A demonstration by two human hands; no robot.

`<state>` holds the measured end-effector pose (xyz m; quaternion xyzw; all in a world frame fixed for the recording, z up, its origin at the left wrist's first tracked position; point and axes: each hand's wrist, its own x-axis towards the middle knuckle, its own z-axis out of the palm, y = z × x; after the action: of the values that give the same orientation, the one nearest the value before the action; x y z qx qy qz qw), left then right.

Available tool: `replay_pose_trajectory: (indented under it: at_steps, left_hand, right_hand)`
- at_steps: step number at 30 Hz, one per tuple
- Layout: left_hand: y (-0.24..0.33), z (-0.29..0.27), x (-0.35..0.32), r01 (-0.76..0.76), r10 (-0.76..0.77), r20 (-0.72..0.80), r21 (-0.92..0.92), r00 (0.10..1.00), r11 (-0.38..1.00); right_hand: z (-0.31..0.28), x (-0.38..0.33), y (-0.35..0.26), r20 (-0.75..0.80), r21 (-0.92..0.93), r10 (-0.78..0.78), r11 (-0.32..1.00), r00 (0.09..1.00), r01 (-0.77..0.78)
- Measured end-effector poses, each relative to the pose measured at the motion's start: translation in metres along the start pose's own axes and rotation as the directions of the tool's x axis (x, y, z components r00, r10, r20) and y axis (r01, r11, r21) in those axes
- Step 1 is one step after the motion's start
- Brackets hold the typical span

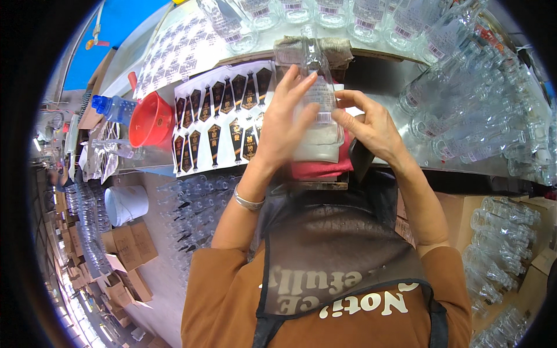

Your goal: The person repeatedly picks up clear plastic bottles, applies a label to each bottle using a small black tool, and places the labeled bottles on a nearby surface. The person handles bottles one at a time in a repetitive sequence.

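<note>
— Surface and room?

— Metal bench, crowded along far edge and right with transparent bottles. Sheet of dark labels and red container at left. White bucket and cartons lower down, same side.

— Piece under inspection?

— Clear bottle, lying between left hand and right hand, above white cloth and red cloth; neck over beige cloth rest.

— Hidden or unclear?

— Left hand blurred (silver bracelet at that wrist quite sharp), partly covering bottle. Outermost stock at right cut off by dark lens rim.

— Grip?

— Left: fingers spread over bottle's left side, not clenched; contact not determinable. Right: partly open, thumb and fingers curved at bottle's right edge; grasping or merely resting there, cannot tell.
</note>
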<state>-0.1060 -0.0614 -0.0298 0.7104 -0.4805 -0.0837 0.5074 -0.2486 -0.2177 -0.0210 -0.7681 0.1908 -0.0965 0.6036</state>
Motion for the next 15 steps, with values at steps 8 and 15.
replay_pose_trajectory:
  at_steps: [8, 15]
  left_hand:
    - [-0.010, 0.001, -0.008, -0.030, 0.031, 0.022, -0.062, 0.999, 0.998]
    - [-0.010, 0.003, -0.011, -0.038, 0.039, 0.016, -0.062, 0.999, 0.997]
  right_hand:
    - [0.005, -0.001, -0.006, -0.022, -0.053, 0.067, 0.996, 0.997, -0.069]
    - [0.007, -0.003, 0.000, -0.016, 0.012, 0.030, 0.999, 0.999, -0.030]
